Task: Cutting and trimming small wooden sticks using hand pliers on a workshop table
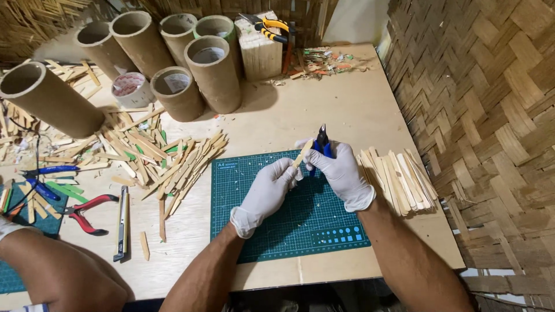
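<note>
Holding a flat wooden stick (303, 152) upright over the green cutting mat (277, 225), the left hand (267, 193) is closed around the stick's lower end, white glove on, fingers pinched shut on it. The right hand (341, 173), also gloved, is wrapped around the blue handles of a pair of cutters (322, 140), whose dark tip points up just beside the stick's upper end; whether the blades touch the wood or bite on it is too small to tell. Progress, as a judgement: roughly midway. A tidy stack of sticks (396, 182) lies on the table (358, 110) just right of the mat, touching its edge area near the right hand, and looks like one sorted lot. A much bigger loose scatter of sticks (167, 159) sprawls left of the mat, mixed with short offcuts and green bits, so plenty seems left or discarded; which pile is finished I cannot tell. Small white chips dot the mat, which suggests trimming has been done here. Far side holds cardboard tubes (211, 72), a wooden block with yellow-handled pliers (269, 28) on top. Near left lie red-handled pliers (87, 211), a utility knife (122, 222) and blue-handled pliers (49, 171), all untouched. Another person's arm (58, 271) sits at the near left corner, well apart from the hands.
</note>
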